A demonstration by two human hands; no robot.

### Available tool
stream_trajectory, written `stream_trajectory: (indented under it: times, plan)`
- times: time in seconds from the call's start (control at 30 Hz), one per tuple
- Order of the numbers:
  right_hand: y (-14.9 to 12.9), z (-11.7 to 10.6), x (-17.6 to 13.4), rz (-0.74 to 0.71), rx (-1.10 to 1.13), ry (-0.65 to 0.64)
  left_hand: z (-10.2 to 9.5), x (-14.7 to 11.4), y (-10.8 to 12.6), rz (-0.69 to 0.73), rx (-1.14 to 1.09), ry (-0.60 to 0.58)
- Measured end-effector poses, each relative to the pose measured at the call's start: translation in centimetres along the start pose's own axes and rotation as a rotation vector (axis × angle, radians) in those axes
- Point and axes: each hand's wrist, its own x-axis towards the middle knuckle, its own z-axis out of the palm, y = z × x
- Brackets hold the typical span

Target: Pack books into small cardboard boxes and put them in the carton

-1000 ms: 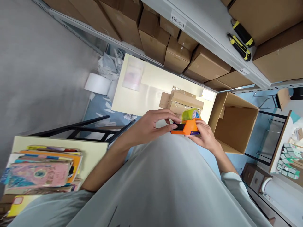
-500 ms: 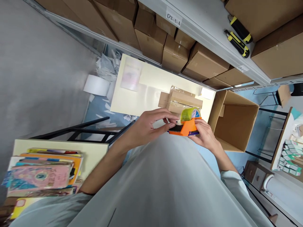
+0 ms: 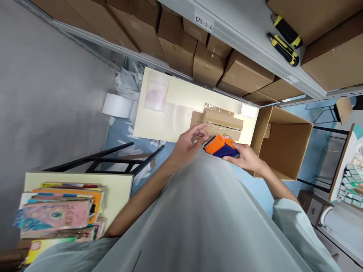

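My right hand (image 3: 246, 155) grips an orange and dark blue tape dispenser (image 3: 219, 146) above my lap, its thumb against the blue side. Only a sliver of the yellow-green tape roll (image 3: 226, 135) shows behind the orange frame. Beside the dispenser's dark front end is my left hand (image 3: 190, 142), its index finger stretched out, the others curled and the thumb apart from them. Nothing shows in that hand. Past both hands, a taped cardboard box (image 3: 222, 119) lies on the pale yellow table (image 3: 178, 121).
A large open carton (image 3: 283, 147) stands right of the table. Above, a shelf (image 3: 241, 49) carries two utility knives (image 3: 283, 49) and cartons, with more boxes (image 3: 208, 66) below. Books and magazines (image 3: 56, 213) are piled on a table at lower left. Paper scraps (image 3: 129, 81) lie at far left.
The dispenser has turned in my right hand, so its blue side faces me and the tape roll is mostly hidden. My left hand has drawn slightly away from the roll, index finger now extended.
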Motion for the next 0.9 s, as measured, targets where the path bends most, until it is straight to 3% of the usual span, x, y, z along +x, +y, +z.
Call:
stream_trajectory:
  times: [0.2, 0.63, 0.9]
  plan:
    - [0.2, -2.9, 2.5, 0.064, 0.126, -0.213, -0.1, 2.0, -2.9, -0.152, -0.125, 0.116]
    - [-0.1, -7.4, 4.5, 0.103, 0.212, -0.413, 0.1, 3.1, -2.9, -0.161, -0.234, 0.197]
    - [0.9, -8.7, 4.3, 0.196, 0.188, -0.47, -2.3, 4.0, -4.8, -0.214, -0.238, 0.29]
